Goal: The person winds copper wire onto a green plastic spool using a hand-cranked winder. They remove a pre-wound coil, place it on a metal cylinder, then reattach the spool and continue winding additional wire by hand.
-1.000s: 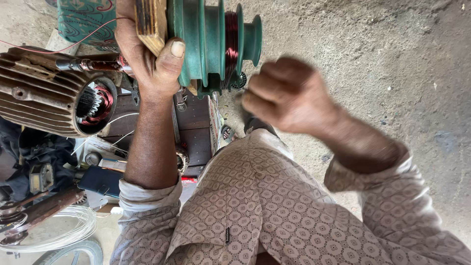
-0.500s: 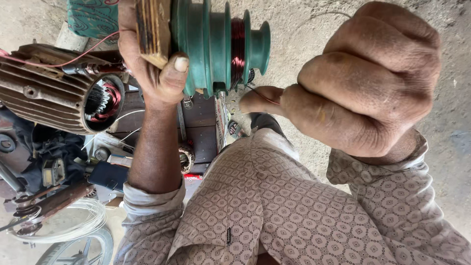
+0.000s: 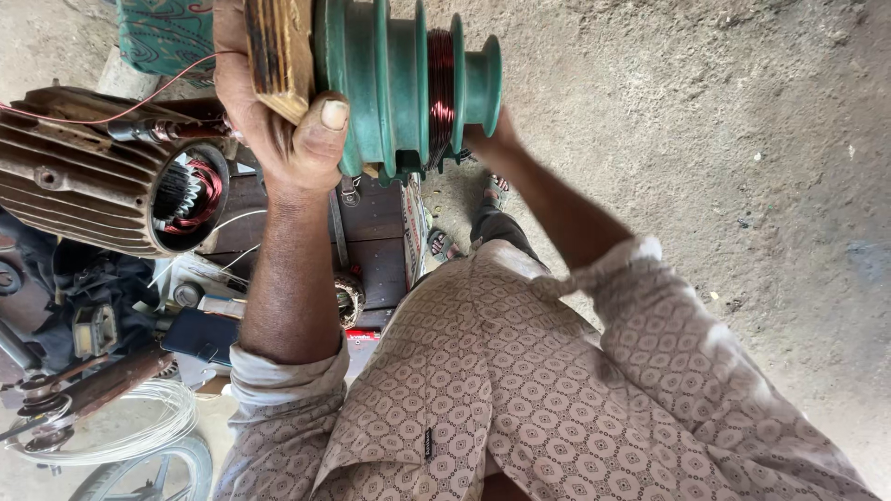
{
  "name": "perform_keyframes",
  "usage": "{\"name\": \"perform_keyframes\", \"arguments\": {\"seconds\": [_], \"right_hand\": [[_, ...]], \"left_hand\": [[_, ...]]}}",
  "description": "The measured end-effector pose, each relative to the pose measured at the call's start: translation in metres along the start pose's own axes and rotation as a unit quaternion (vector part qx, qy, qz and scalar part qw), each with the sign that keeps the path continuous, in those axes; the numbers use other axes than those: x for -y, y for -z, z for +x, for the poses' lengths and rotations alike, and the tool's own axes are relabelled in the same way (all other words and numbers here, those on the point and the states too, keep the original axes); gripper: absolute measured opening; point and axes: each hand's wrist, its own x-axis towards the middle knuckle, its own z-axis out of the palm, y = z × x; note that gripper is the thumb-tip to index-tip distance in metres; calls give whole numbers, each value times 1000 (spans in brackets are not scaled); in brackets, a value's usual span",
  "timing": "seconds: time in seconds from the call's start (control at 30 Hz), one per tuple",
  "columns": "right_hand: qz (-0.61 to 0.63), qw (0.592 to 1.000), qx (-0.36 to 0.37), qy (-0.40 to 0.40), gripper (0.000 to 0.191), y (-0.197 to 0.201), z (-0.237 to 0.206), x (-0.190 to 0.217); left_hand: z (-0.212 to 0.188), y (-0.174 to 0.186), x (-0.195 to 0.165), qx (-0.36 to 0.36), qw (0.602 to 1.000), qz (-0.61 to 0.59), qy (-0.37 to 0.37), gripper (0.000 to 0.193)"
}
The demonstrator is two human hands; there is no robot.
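- Rough grey concrete floor point(image 3: 742, 139) fills the background on your right side, with a cluttered work area of machine parts to your left.
- Nearest to you is your own patterned shirt point(image 3: 520, 408), both sleeves pushed up the forearms.
- Your left hand point(image 3: 283, 111) is raised in front of you, fingers point(image 3: 327, 125) wrapped tight around a wooden block point(image 3: 278, 46) fixed to the end of the green stepped former point(image 3: 399, 83).
- Your right hand point(image 3: 492, 139) reaches to the far side of the green stepped former; most of it is hidden behind the steps, so you cannot tell how those fingers are set, only that the hand is right against the small end.
- One groove of the former carries reddish copper wire point(image 3: 439, 83), wound into a coil; the wider grooves beside it look bare. Judged from that, one coil group seems laid and the rest of the steps are not yet filled.
- A thin red wire point(image 3: 121, 107) runs from near your left hand off toward the left edge.
- Further left sits a ribbed motor housing point(image 3: 83, 176) lying on its side, its open end showing copper windings point(image 3: 190, 195) inside.
- Below it lie a loop of pale wire point(image 3: 111, 436), dark metal parts, and a small wooden tabletop point(image 3: 371, 223) under the former.
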Motion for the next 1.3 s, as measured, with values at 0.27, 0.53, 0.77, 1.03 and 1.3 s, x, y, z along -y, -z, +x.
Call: {"name": "perform_keyframes", "arguments": {"seconds": [0.27, 0.53, 0.77, 1.03, 1.3], "right_hand": [[-87, 879, -10, 469, 28, 0, -177, 37], [-385, 578, -220, 685, 48, 140, -205, 197], [-221, 892, -141, 367, 28, 130, -47, 147], [-48, 998, -30, 32, 15, -18, -26, -9], [-243, 821, -21, 516, 25, 23, -183, 69]], "left_hand": [[-3, 1, 5, -20, 999, -11, 22, 94], [-1, 3, -4, -7, 999, -21, 27, 104], [-4, 6, 10, -6, 1000, 20, 4, 102], [-9, 6, 12, -14, 1000, 4, 21, 104], [-8, 7, 14, -15, 999, -23, 30, 102]]}}
